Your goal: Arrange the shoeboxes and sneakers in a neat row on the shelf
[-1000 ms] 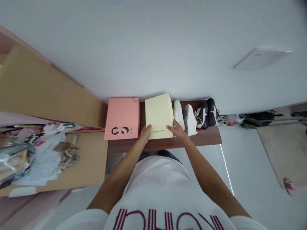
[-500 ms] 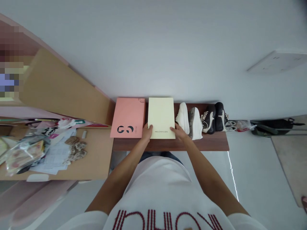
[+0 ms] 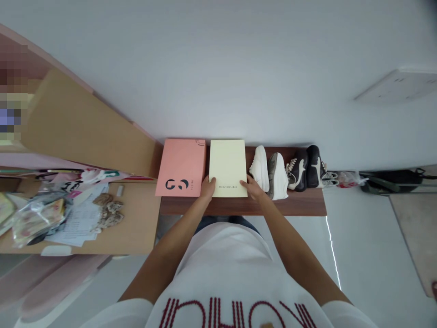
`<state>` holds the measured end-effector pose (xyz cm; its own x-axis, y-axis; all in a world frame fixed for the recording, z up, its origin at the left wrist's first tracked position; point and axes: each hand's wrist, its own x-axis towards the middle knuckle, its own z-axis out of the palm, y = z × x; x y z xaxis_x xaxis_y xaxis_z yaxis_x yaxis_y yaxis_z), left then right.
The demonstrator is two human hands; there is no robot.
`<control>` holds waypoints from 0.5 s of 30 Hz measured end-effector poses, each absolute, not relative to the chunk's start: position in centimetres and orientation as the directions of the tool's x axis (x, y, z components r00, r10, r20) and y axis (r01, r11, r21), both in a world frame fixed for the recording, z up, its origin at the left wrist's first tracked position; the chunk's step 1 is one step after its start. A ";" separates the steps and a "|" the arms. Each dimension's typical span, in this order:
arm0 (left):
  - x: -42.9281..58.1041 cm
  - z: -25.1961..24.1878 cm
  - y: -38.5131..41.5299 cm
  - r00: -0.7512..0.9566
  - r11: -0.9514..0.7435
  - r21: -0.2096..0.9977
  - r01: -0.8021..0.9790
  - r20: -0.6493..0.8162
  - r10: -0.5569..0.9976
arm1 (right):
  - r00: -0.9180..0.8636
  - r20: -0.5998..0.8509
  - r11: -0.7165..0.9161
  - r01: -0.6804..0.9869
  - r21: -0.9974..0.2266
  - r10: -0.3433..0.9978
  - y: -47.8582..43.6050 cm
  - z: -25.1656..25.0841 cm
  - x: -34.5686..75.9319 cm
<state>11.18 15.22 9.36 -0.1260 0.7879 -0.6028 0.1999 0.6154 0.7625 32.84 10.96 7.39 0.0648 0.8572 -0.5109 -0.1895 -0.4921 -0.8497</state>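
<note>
A pale yellow shoe box [image 3: 227, 166] lies on a dark wooden shelf [image 3: 290, 206] against the white wall. My left hand [image 3: 207, 188] grips its near left corner and my right hand [image 3: 252, 188] grips its near right corner, fingers closed on the lid edge. A pink box [image 3: 180, 166] with a black logo sits just left of it, nearly touching. To the right stands a pair of white sneakers [image 3: 269, 171], close to my right hand, then a pair of black shoes [image 3: 306, 167].
A light wooden desk [image 3: 133, 228] at the left carries papers, plastic bags and a small brown pile [image 3: 108, 212]. A tall wooden panel [image 3: 82, 127] rises behind it. Bags and a black item [image 3: 389, 178] lie on the floor at the right.
The yellow box was tilted a second ago; it now lies square and flat next to the pink box. Both hands have stayed on its near corners.
</note>
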 end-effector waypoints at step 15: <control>11.3 8.6 15.8 -0.141 0.588 0.764 0.265 -0.573 0.808 | 0.105 -0.512 -0.497 -0.139 -0.857 0.853 11.4 4.5 32.3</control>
<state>11.28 15.84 8.56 -0.1409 0.8075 -0.5728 0.2650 0.5882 0.7641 32.30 11.41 4.51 0.1054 0.8526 -0.5119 -0.1387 -0.4971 -0.8565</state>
